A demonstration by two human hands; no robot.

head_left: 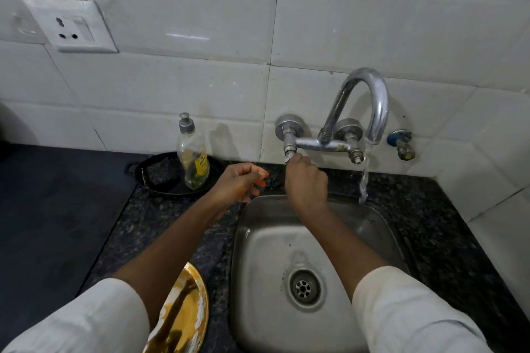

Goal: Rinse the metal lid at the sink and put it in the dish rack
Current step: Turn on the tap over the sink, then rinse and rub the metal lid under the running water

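Right hand (pixel 306 180) reaches over the back rim of the sink (pixel 258 266), its grip closed on the left tap knob (pixel 289 152) of the wall-mounted tap (pixel 370 100). Water (pixel 364 178) runs from the spout and lands at the sink's back right rim. Left hand (pixel 239 182) hovers just left of the sink's back left corner, fingers loosely curled and partly spread, holding nothing; orange marks show at its fingertips (pixel 262 173) (polish or residue, cannot tell which).

The metal lid (pixel 183 312) lies on the dark speckled surface (pixel 160 226) just left of the sink's front left corner, well apart from both hands and below the left forearm. It is golden, smeared with brown and yellow residue. Its near edge is cut off by the frame and its left part is hidden by the white sleeve (pixel 86 321), so a knob or handle cannot be made out.

Behind the sink's left side, a black pan (pixel 172 180) holds a dark scrub pad (pixel 160 173) and a clear soap bottle (pixel 192 160) standing upright. The bottle bears a yellow label; its writing is too small to read. A white socket plate (pixel 73 27) sits on the tiled wall, far up and left of the sink. The sink basin is bare but for the drain (pixel 303 286).
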